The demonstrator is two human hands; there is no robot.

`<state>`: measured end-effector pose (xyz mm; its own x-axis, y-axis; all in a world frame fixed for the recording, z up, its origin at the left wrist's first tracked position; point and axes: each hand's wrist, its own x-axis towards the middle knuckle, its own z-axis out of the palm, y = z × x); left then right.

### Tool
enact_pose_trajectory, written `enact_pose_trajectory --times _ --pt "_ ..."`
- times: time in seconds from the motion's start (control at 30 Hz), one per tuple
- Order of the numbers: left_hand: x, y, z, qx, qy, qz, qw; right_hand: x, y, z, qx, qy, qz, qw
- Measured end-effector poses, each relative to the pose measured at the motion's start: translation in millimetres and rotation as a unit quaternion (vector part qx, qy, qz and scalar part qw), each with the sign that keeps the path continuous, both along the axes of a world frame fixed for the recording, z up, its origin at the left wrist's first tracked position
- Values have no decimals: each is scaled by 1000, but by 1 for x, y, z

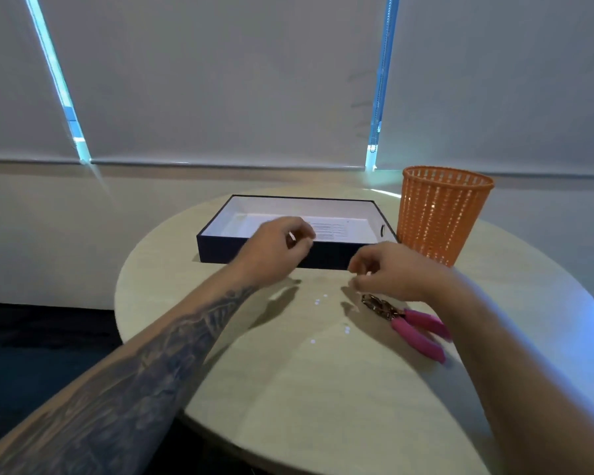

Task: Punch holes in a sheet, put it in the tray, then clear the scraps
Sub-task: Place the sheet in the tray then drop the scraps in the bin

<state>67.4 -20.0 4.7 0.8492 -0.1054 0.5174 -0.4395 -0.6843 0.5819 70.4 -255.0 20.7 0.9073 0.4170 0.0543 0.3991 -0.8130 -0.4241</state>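
Pale wood-grain laminate is covering the round table (323, 389), and everything on it is sitting in relation to the dark navy tray (254, 252), a shallow box with a white lining that is lying toward the table's far side. Inside the tray, a white printed sheet (333, 228) is lying flat on the floor of the box, its lines of text too small to read. Just right of the tray, an orange plastic mesh basket (439, 217) is standing upright, close to the tray's right wall.

In front of the tray's near wall, the left hand (275, 248) is hovering with its fingers curled loosely inward, thumb and forefinger drawn close; whether it is pinching anything I cannot tell. The tattooed left forearm is reaching in from the lower left. The right hand (391, 272) is hanging in front of the tray's near right corner, its fingertips bunched together pointing down, with a small white speck showing at them that may be a scrap, though blur is hiding the grip.

On the tabletop in front of the tray, between and below the 2 hands, several tiny white paper scraps (319, 299) are lying scattered. A pink-handled hole punch (412, 323) is lying on the table just below the right hand, its metal head pointing toward the tray.
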Motion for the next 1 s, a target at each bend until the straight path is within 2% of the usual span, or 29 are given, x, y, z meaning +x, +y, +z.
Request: enact_pose_trajectory --times 0.07,0.13,0.3,0.5,0.67,0.83,1.0 --pt "-5 -11 -18 -3 38 -9 999 -9 -6 -5 -48 52 -17 997" --pt "-8 -15 -33 3 72 -8 997 -14 -10 -10 -54 65 -31 996" --pt "-15 -13 -44 15 102 0 995 -9 -15 -21 -18 23 -54 998" --pt "-18 -12 -45 29 106 0 994 -2 -21 -28 -26 -18 -95 995" --pt "-18 -12 -47 41 113 -15 993 -8 -12 -28 6 -72 -36 997" --pt "-20 -14 -46 89 112 -30 989 -16 3 -28 4 -15 -9 1000" --pt "-24 -15 -43 77 121 -52 988 -22 7 -24 34 32 7 999"
